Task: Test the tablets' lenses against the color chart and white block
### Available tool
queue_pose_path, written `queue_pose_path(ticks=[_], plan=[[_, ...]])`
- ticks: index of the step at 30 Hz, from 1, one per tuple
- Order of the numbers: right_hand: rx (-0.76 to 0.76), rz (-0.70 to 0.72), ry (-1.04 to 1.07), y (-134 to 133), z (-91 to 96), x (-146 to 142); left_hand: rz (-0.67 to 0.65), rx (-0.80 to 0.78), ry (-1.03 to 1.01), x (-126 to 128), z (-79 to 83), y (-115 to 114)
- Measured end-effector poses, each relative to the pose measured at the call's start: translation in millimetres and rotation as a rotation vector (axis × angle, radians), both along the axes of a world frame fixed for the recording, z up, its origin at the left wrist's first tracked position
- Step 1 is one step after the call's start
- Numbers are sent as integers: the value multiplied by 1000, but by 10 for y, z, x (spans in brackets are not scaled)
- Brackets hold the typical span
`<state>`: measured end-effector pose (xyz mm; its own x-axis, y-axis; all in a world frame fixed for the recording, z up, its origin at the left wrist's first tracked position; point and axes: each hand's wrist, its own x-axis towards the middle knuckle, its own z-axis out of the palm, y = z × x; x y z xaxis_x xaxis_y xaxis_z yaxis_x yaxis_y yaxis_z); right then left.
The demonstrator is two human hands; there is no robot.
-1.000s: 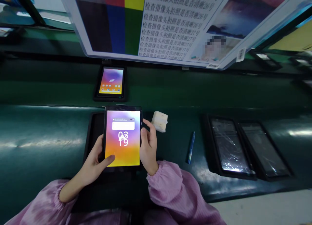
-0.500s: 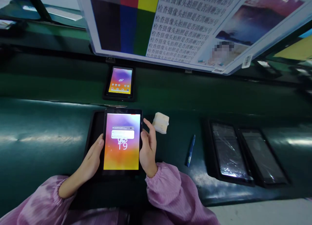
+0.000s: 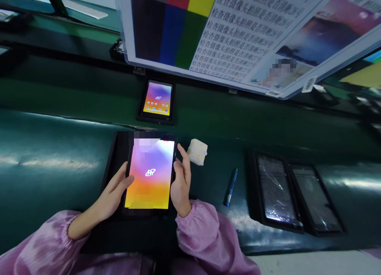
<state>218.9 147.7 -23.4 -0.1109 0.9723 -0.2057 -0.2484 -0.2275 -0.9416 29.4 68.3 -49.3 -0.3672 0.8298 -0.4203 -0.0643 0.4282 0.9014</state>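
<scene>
A tablet with a lit purple-to-orange screen and a white logo is held upright in front of me, over a black tray. My left hand grips its left edge, the thumb lying over the front near the screen's side. Along the right edge, my right hand is closed on the frame, with a finger reaching up toward the top right corner. Just right of that finger lies a whitish block. Part of the tablet picture is blurred out by pixelation.
Behind, another lit tablet rests in a black tray. A blue pen lies to the right, then two dark tablets in film, one beside the other. A printed chart board hangs above the back.
The tablet's screen went from a clock with notifications to a plain picture with a logo. My left thumb moved onto its front. The whole view has shifted slightly.
</scene>
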Motion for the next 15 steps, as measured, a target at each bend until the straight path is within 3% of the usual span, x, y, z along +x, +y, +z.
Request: queue_pose_path(ticks=[15], plan=[[1,2,-5,15,23,-6,-61,13,-137,-67,-197,-10]])
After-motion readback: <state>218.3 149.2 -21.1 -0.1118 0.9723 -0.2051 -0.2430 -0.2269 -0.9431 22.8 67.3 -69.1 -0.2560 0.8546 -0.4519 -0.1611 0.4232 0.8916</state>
